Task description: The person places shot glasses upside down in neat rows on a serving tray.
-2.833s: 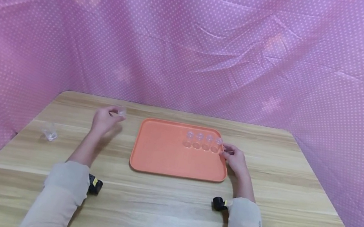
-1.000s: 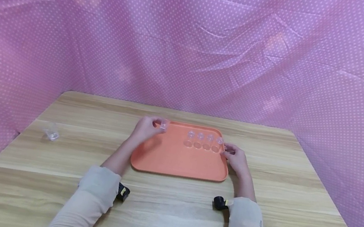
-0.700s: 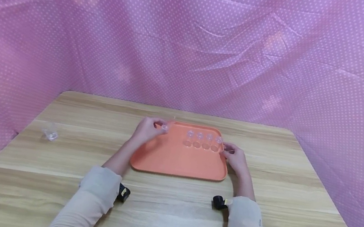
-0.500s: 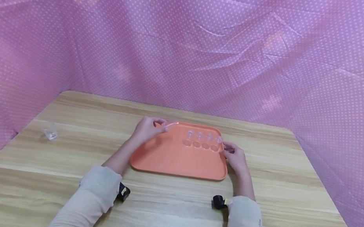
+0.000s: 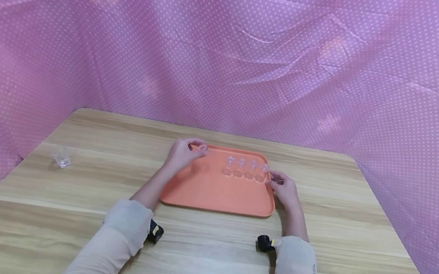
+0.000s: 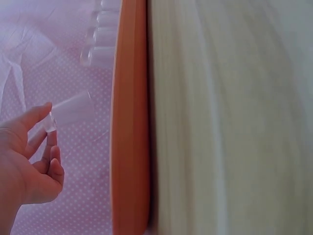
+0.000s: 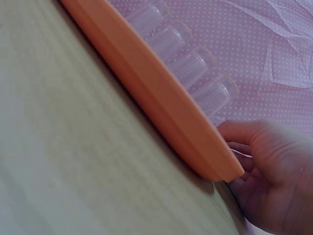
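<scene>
My left hand is over the back left part of the orange tray. Its thumb and fingertips pinch the base of a clear plastic cup, whose wide mouth points down; the left wrist view shows a gap between cup and tray rim. Several more clear cups stand upside down in a row at the tray's back right. At the tray's right edge, my right hand grips the rim, thumb against it; its other fingers are partly hidden behind the tray.
Another clear cup is on the wooden table, far to the left of the tray. A pink dotted cloth hangs behind the table and along both sides.
My left hand has carried the cup rightward from beside the tray to over it, and the cup has been turned mouth down. My right hand stays at the tray's edge.
</scene>
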Motion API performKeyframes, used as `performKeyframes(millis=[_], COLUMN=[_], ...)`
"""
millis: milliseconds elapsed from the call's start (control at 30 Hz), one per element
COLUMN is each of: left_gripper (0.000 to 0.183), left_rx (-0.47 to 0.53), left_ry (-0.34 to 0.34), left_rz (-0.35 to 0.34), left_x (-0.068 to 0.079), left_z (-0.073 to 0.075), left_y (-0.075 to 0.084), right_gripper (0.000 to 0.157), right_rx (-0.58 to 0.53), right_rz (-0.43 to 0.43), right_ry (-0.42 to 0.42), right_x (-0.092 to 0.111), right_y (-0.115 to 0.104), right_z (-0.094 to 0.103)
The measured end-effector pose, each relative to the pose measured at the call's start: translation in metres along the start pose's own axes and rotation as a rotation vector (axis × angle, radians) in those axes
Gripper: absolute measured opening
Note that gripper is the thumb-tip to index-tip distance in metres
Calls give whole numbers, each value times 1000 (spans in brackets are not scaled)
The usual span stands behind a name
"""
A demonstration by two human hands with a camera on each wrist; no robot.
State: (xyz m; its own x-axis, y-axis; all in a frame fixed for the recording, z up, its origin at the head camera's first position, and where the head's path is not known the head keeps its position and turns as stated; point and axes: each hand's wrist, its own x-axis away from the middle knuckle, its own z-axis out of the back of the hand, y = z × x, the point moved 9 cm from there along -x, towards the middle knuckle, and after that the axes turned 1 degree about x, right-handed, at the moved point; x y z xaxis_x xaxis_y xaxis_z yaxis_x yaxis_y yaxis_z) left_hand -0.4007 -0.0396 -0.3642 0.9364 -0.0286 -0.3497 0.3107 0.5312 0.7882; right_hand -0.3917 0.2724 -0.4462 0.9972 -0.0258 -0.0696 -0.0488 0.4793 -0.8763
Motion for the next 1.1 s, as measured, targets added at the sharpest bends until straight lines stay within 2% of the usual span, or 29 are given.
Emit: performKeyframes(millis=[167,333,600,800,1100], left_gripper=[28,23,20,20,21], left_rx=[21,57,10,-24,-34], left_ry=[-1,-44,-104,-102,-94], left_rz=[14,17,58,42,104], left_x=[0,-2,-3,-4,-5], left_z=[-7,-22,-43,-48,-53], left_y=[4,8,5,4,-4], right_gripper=[33,32,32,32,32], right_rx=[3,-8,1,11,4], right_rz=[6,6,11,9,1], right_ry=[0,2,5,6,0], right_x=[-1,-2,-2,-3,-2], right_y=[0,1,0,2,2], right_z=[0,0,0,0,-1])
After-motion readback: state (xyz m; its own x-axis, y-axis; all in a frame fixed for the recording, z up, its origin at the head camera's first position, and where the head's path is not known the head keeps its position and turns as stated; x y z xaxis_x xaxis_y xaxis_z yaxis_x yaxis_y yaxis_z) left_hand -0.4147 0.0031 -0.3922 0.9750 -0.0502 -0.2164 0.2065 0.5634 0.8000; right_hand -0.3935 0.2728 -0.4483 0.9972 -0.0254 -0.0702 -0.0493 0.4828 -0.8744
